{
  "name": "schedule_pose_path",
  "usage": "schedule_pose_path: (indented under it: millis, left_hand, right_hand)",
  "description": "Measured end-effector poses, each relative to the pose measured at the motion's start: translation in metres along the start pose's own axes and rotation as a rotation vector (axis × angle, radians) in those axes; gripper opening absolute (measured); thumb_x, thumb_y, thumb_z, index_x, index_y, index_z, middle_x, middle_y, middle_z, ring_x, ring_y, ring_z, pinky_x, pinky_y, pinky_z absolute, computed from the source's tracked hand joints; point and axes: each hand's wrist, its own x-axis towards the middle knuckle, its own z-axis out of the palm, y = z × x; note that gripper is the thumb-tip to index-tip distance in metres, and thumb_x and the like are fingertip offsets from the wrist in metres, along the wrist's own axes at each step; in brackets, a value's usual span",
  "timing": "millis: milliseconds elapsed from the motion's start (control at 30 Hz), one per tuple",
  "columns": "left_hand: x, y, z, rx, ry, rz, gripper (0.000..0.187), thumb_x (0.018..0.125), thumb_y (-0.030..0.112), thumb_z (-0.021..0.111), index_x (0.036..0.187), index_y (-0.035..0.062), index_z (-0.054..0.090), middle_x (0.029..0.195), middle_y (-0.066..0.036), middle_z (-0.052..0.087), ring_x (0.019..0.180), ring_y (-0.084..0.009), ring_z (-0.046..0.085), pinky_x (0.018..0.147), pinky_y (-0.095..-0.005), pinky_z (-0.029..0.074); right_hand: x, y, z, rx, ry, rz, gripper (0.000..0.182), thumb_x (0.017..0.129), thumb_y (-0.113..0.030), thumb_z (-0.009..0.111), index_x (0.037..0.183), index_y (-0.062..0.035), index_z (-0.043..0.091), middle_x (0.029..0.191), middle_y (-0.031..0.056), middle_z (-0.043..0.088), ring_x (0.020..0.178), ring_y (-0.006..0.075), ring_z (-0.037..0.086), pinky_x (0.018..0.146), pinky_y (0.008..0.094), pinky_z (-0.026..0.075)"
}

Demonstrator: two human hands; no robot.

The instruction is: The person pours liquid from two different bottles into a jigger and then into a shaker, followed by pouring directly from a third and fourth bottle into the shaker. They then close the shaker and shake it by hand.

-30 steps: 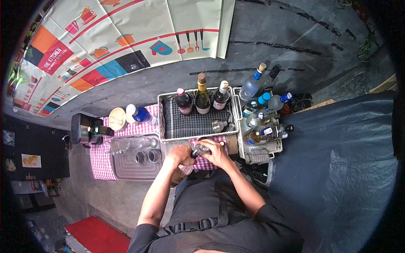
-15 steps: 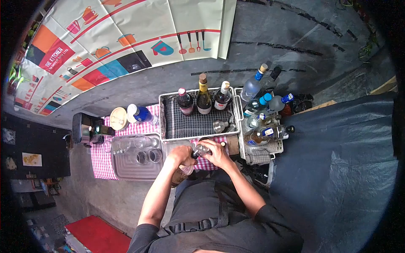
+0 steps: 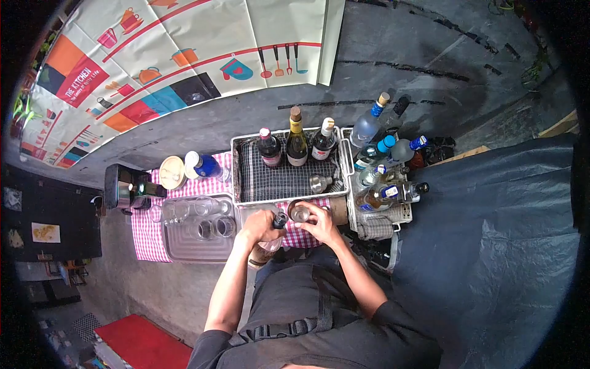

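Observation:
My left hand (image 3: 260, 226) is closed round the neck of a bottle (image 3: 263, 256), whose dark mouth points up beside my fingers. The bottle's labelled body hangs below the hand, partly hidden by it. In my right hand (image 3: 321, 225) a small glass (image 3: 300, 213) is pinched between thumb and fingers, its round opening facing up. Glass and bottle mouth are side by side, a small gap between them. Beneath both hands lies a pink checked cloth (image 3: 301, 240).
A white basket (image 3: 270, 201) with upright bottles stands just beyond my hands. To its right, a second rack (image 3: 402, 215) holds several bottles. On the left are a clear tray (image 3: 184, 251) of glasses, a blue bottle (image 3: 209, 167) and a black appliance (image 3: 118, 187).
The small glass has come away from the bottle mouth and turned from tilted to upright. The bottle mouth now points up, and my right hand has shifted slightly right.

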Motion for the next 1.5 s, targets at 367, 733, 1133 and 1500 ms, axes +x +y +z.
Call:
schedule_pose_path:
  millis: [367,733,1133,1500]
  left_hand:
    - [-0.014,-0.013,0.012,-0.124,0.04,-0.025,0.044,0.071,0.039,0.08,0.082,-0.0037,0.073,0.084,-0.029,0.07,0.087,-0.0405,0.071,0.081,-0.0458,0.056]
    - [-0.015,-0.014,0.012,-0.128,0.113,0.058,0.041,0.071,0.039,0.079,0.083,0.0003,0.074,0.083,-0.028,0.07,0.086,-0.0404,0.071,0.081,-0.0461,0.056]
    - [0.003,0.009,-0.002,0.031,-0.082,0.03,0.047,0.073,0.041,0.079,0.091,-0.0011,0.073,0.09,-0.027,0.071,0.09,-0.0391,0.071,0.082,-0.0462,0.057]
    - [0.008,0.016,-0.005,0.083,-0.146,0.002,0.043,0.07,0.04,0.079,0.091,0.003,0.076,0.094,-0.025,0.072,0.093,-0.0365,0.072,0.084,-0.0453,0.058]
  right_hand:
    - [0.006,-0.003,-0.01,-0.774,-0.002,-0.094,0.062,0.075,-0.009,0.082,0.133,-0.0043,0.061,0.119,0.015,0.059,0.113,0.0332,0.058,0.1,0.0421,0.047]
    - [0.009,-0.005,-0.007,-0.839,0.0,-0.15,0.063,0.073,-0.007,0.083,0.132,-0.0038,0.062,0.114,0.0143,0.058,0.11,0.0327,0.056,0.097,0.0418,0.047]
    - [0.009,-0.004,0.004,-0.35,-0.045,-0.151,0.053,0.074,0.004,0.071,0.125,-0.0004,0.062,0.125,0.013,0.065,0.115,0.0275,0.066,0.096,0.0375,0.054]
    - [0.004,-0.013,0.001,-0.405,-0.059,-0.188,0.052,0.071,0.004,0.065,0.123,0.0007,0.063,0.122,0.0159,0.066,0.116,0.0298,0.065,0.1,0.0362,0.051]
